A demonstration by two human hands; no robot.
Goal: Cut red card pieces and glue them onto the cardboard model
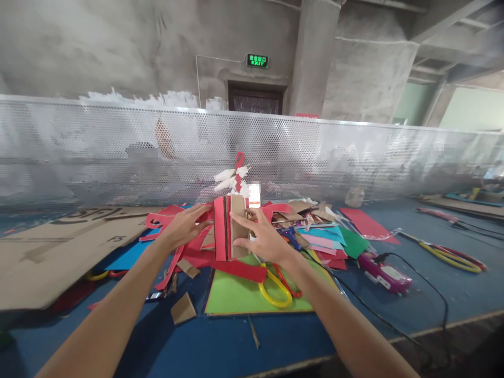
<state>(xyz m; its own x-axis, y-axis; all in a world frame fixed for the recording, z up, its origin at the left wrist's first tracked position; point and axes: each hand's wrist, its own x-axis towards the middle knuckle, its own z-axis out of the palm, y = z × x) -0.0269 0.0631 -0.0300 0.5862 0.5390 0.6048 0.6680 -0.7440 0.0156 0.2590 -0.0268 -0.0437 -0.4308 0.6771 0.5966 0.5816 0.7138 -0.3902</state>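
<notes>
A small upright cardboard piece (237, 227) partly covered with red paper (219, 229) stands in the middle of the table. My left hand (184, 227) presses against its left side, fingers stretched and spread. My right hand (263, 237) grips its right edge, thumb in front and fingers wrapped behind. Red paper strips (240, 270) lie under and around it, on a green sheet (236, 296). Yellow-handled scissors (275, 291) lie just below my right wrist.
A purple glue gun (384, 273) with a black cable lies to the right. Coloured paper sheets (326, 239) are piled behind it. A large cardboard sheet (51, 252) lies at left. A perforated metal screen (354, 157) bounds the table's far side. A cardboard scrap (183, 310) lies near the front.
</notes>
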